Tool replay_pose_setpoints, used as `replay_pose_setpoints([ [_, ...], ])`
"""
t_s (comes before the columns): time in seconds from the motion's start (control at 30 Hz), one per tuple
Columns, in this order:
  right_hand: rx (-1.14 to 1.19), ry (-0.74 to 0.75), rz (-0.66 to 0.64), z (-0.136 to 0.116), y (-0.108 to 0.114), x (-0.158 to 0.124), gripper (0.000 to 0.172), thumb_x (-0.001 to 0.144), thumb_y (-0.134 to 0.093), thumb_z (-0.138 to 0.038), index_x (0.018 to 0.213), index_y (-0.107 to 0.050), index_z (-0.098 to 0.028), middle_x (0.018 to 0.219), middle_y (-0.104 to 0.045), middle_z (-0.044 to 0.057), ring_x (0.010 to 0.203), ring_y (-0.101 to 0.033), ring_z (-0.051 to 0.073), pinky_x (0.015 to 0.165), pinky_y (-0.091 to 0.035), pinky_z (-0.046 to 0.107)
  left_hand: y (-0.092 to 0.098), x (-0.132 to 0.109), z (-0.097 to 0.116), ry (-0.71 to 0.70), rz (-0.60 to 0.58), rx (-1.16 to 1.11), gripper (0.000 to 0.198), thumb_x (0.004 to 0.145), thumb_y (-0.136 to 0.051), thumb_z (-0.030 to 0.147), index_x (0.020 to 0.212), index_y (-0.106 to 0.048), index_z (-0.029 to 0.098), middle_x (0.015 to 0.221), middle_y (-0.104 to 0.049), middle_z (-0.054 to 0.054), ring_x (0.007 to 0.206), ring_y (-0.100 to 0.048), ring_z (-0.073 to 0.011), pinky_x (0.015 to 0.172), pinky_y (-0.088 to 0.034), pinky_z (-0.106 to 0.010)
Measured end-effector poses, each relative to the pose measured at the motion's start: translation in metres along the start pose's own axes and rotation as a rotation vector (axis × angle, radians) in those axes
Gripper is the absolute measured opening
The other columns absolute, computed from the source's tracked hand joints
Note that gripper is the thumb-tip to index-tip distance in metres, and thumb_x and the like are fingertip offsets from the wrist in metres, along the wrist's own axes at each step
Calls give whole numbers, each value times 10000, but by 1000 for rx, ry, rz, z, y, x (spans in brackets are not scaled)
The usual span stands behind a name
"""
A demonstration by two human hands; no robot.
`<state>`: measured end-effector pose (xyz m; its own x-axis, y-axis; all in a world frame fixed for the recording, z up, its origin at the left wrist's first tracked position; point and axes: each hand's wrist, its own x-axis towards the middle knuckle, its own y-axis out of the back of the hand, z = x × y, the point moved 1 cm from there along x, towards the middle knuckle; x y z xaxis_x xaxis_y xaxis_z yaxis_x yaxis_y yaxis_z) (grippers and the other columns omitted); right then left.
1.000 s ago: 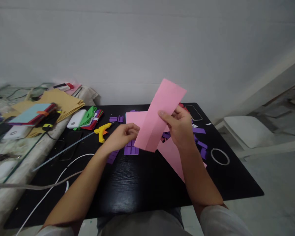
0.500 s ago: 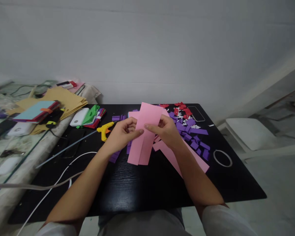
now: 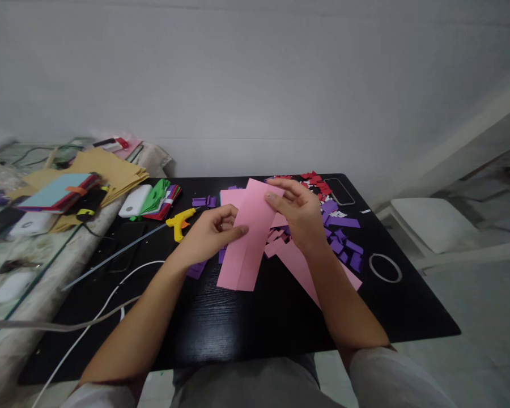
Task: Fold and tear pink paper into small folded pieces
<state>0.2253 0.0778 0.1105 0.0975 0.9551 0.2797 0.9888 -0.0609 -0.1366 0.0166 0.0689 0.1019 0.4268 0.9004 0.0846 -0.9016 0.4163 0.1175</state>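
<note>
A pink paper strip [image 3: 249, 238], creased lengthwise near its lower end, is held above the black table between both hands. My left hand [image 3: 216, 233] pinches its left edge, thumb in front and fingers behind. At the upper right corner, my right hand [image 3: 295, 211] grips the strip with the thumb on its face and the fingers at its top edge and behind. Under my right forearm lies a larger pink paper sheet [image 3: 300, 269]. Small pink pieces [image 3: 275, 243] sit beside it, and another pink sheet [image 3: 232, 197] is partly hidden behind the strip.
Purple paper pieces [image 3: 338, 243] and red scraps [image 3: 317, 182] are scattered at the right. A yellow glue gun [image 3: 179, 224] with a long glue stick lies left of my hands. White cable [image 3: 106, 297] crosses the table's left side. A tape ring [image 3: 385, 268] lies at the right.
My right hand has shifted up from the middle of the strip's right side to its top right corner. My left hand keeps nearly the same hold; the strip's lower end looks slightly wider.
</note>
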Motion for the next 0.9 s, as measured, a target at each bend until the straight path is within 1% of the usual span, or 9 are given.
replay_pose_setpoints([
  [0.1,103,-141,-107,1,-5,-2,488,759,-893,-450,1166,-718,-246,969,-751,29,888,-726,195,785,-645,364,5,1,1,-55,115,-112,255,822,-832,353,915,-665,185,791,-708,-3,667,-652,-130,623,-524,-244],
  [0.23,45,-236,-239,1,-9,-6,451,676,-952,-409,1033,-746,-225,933,-744,26,839,-722,185,700,-637,321,11,1,2,-138,261,-177,269,815,-850,337,940,-667,184,885,-772,-28,757,-711,-144,707,-576,-259],
  [0.3,24,-220,-227,1,-10,-8,394,660,-956,-393,948,-753,-217,901,-748,25,811,-719,181,670,-632,313,11,1,2,-149,270,-179,263,824,-848,332,954,-672,185,904,-780,-31,755,-711,-138,707,-580,-254],
  [0.4,28,-174,-178,0,-11,-9,328,682,-936,-384,891,-749,-214,851,-747,17,790,-720,177,691,-645,327,11,1,1,-132,244,-182,267,831,-849,336,978,-678,194,871,-767,-18,726,-704,-131,679,-582,-247],
  [0.53,36,-162,-149,-1,-10,-8,320,692,-927,-386,887,-742,-213,833,-745,13,772,-718,171,721,-659,342,11,0,3,-128,248,-141,259,810,-867,349,914,-689,192,773,-735,0,608,-649,-103,564,-542,-210],
  [0.67,21,-164,-165,-2,-6,-7,308,694,-921,-376,882,-741,-210,834,-748,15,774,-713,174,728,-649,346,11,0,5,-126,239,-103,270,810,-857,392,870,-690,189,679,-692,16,533,-610,-102,528,-546,-225],
  [0.77,-32,-78,-166,-5,-3,-6,232,722,-898,-346,846,-752,-215,859,-751,18,805,-702,172,776,-624,347,11,1,5,-155,250,-57,251,817,-847,401,865,-713,194,662,-672,22,523,-596,-106,526,-535,-235],
  [0.83,-109,14,-138,-7,-1,-6,159,747,-877,-307,819,-763,-223,816,-720,2,753,-656,148,729,-584,315,11,0,6,-230,309,20,210,805,-860,369,848,-748,197,699,-676,12,579,-601,-107,552,-513,-227],
  [0.9,-170,73,-122,-10,0,-7,113,774,-856,-296,812,-771,-231,731,-659,-19,656,-575,122,615,-514,281,12,-1,7,-306,366,114,159,793,-866,329,852,-791,202,762,-698,-7,662,-618,-118,591,-501,-226],
])
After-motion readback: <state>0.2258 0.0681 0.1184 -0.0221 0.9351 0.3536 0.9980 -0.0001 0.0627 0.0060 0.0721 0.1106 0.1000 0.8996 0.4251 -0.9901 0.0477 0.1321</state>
